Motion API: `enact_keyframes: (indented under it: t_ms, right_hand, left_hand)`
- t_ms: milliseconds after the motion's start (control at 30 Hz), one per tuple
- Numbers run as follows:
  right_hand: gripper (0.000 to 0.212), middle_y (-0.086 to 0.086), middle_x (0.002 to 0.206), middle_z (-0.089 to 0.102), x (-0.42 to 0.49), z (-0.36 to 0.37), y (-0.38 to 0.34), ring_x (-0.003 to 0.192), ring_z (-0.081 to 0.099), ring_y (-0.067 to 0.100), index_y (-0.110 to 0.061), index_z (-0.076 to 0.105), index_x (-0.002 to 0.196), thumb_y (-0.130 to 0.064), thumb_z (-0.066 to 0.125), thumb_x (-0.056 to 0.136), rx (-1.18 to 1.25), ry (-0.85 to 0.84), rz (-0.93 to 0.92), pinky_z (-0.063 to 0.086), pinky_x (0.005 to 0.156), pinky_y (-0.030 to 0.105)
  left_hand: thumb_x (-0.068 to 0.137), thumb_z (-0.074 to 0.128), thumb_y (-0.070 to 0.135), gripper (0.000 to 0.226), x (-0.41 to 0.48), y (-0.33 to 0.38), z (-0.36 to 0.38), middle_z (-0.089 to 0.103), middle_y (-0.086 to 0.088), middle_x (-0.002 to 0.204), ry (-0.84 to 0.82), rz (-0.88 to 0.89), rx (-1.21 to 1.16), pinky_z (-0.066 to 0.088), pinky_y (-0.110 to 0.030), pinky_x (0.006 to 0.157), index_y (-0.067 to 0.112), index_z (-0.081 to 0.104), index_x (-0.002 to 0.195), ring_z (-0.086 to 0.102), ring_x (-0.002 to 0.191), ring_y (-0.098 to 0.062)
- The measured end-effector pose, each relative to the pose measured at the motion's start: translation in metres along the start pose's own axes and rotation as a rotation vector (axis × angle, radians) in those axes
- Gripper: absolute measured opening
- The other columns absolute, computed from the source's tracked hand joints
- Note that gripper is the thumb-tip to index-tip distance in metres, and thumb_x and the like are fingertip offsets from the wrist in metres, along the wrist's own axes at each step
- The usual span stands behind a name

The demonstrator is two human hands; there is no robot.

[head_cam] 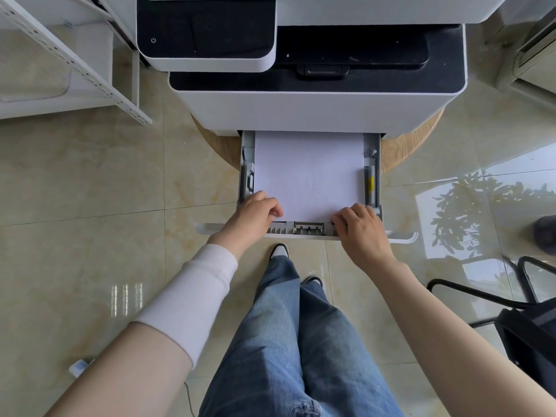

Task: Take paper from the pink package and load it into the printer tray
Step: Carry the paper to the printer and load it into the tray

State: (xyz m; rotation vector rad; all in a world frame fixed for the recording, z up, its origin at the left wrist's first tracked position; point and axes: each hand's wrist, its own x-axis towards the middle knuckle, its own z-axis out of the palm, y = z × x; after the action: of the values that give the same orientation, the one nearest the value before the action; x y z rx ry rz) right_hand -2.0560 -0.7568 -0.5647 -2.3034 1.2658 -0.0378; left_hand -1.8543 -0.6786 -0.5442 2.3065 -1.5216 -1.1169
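Both hands, my left hand (261, 209) and right hand (359, 224), press curled fingers on the near corners of the paper stack (308, 173), which lies flat in the open printer tray (373, 176). I judge loading nearly done; the tray is not yet pushed in, and no pink package is in view.

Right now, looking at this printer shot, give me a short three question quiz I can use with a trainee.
1. True or false: the tray is pulled out of the printer.
2. Multiple choice: where does the paper lie? A) on the floor B) in the tray C) on top of the printer.
3. Fill in: the left hand and right hand rest at the paper's ____ corners.

Key:
1. True.
2. B.
3. Near. Whether the fingers pinch the sheets or just press on them cannot be told.
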Motion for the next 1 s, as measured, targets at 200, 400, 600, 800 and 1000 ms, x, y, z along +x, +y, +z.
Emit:
enact_keyframes:
  t_ms: [200, 400, 600, 800, 1000]
  right_hand:
    - [0.015, 0.022, 0.086, 0.06, 0.004, -0.009, 0.01, 0.087, 0.051, 0.038, 0.005, 0.066, 0.083, -0.005, 0.055, 0.088, 0.01, 0.013, -0.016, 0.042, 0.065, 0.037]
    - [0.01, 0.019, 0.085, 0.061, 0.006, -0.013, 0.015, 0.086, 0.054, 0.036, 0.003, 0.068, 0.079, -0.005, 0.062, 0.083, -0.004, 0.015, -0.014, 0.04, 0.054, 0.032]
    - [0.008, 0.014, 0.095, 0.062, 0.014, -0.018, 0.012, 0.094, 0.052, 0.03, -0.002, 0.068, 0.088, -0.006, 0.062, 0.084, -0.054, -0.057, 0.049, 0.049, 0.059, 0.038]
    - [0.011, 0.012, 0.098, 0.063, 0.018, -0.021, 0.01, 0.097, 0.052, 0.027, -0.003, 0.068, 0.091, -0.01, 0.064, 0.084, -0.08, -0.09, 0.059, 0.044, 0.058, 0.032]
    - [0.016, 0.008, 0.096, 0.068, 0.016, -0.024, 0.015, 0.094, 0.051, 0.028, -0.007, 0.071, 0.087, -0.021, 0.067, 0.082, -0.169, -0.025, 0.1, 0.035, 0.061, 0.03]
  left_hand:
    - [0.084, 0.061, 0.004, 0.015, 0.0, -0.009, -0.008, 0.054, -0.01, 0.104, 0.067, 0.074, 0.176, 0.05, -0.041, 0.08, 0.007, 0.059, 0.098, 0.053, 0.101, -0.024]
    - [0.085, 0.06, 0.007, 0.019, 0.003, -0.002, -0.016, 0.051, -0.01, 0.106, 0.031, 0.136, 0.353, 0.046, -0.034, 0.068, 0.007, 0.055, 0.104, 0.052, 0.098, -0.025]
    - [0.086, 0.058, 0.005, 0.017, 0.006, 0.007, -0.02, 0.049, -0.011, 0.106, -0.018, 0.184, 0.472, 0.036, -0.03, 0.061, 0.006, 0.052, 0.102, 0.04, 0.077, -0.019]
    - [0.086, 0.059, 0.006, 0.014, 0.009, 0.0, -0.021, 0.051, -0.009, 0.101, -0.036, 0.197, 0.439, 0.036, -0.03, 0.061, 0.008, 0.053, 0.097, 0.047, 0.078, -0.022]
    - [0.064, 0.082, 0.017, 0.058, -0.001, -0.017, -0.018, 0.051, -0.017, 0.119, 0.344, 0.112, 0.346, 0.041, -0.04, 0.091, 0.008, 0.056, 0.115, 0.045, 0.111, -0.035]
